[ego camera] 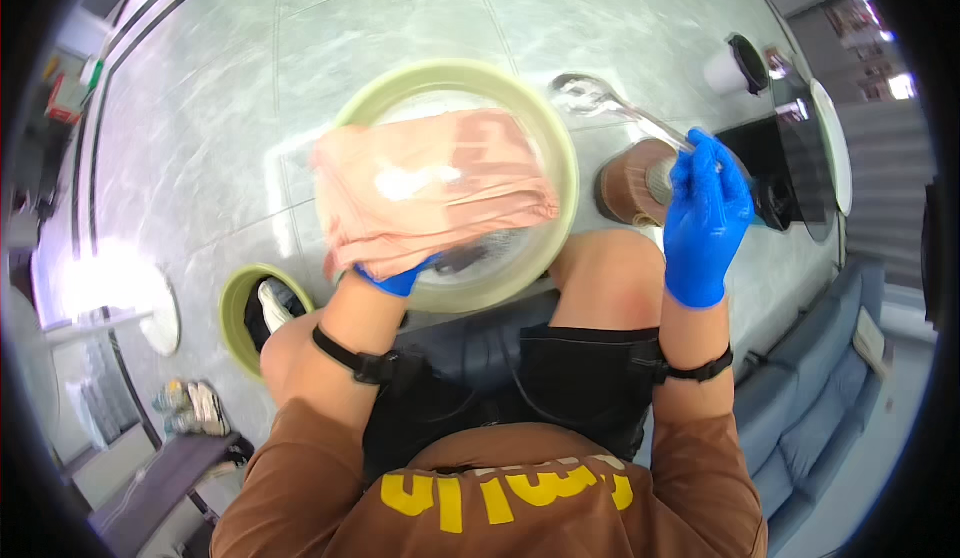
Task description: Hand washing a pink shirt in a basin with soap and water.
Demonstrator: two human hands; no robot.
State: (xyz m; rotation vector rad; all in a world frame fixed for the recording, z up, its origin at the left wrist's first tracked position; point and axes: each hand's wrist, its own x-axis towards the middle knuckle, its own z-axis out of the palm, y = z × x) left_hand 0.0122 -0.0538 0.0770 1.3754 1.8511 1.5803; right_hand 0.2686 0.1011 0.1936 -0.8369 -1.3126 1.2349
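A pink cloth (427, 183) spreads over a pale green basin (559, 258) and covers part of its rim on the left. Under the cloth's near left edge is my left hand (394, 280), in a blue glove, holding the cloth from below; its fingers are hidden. Clear liquid with a dark, blurred patch (469, 258) shows in the basin beside the cloth. To the right of the basin, my right hand (709, 213), also gloved in blue, grips the handle of a large metal spoon (637, 112). The spoon's bowl hangs just beyond the basin's right rim.
A brown shoe (615, 187) is on the tiled floor between basin and right hand. A green bucket (232, 322) with a white shoe (274, 303) stands by my left knee. Further out are a white bin (724, 70), a blue-grey sofa (810, 393) and a dark bench (165, 475).
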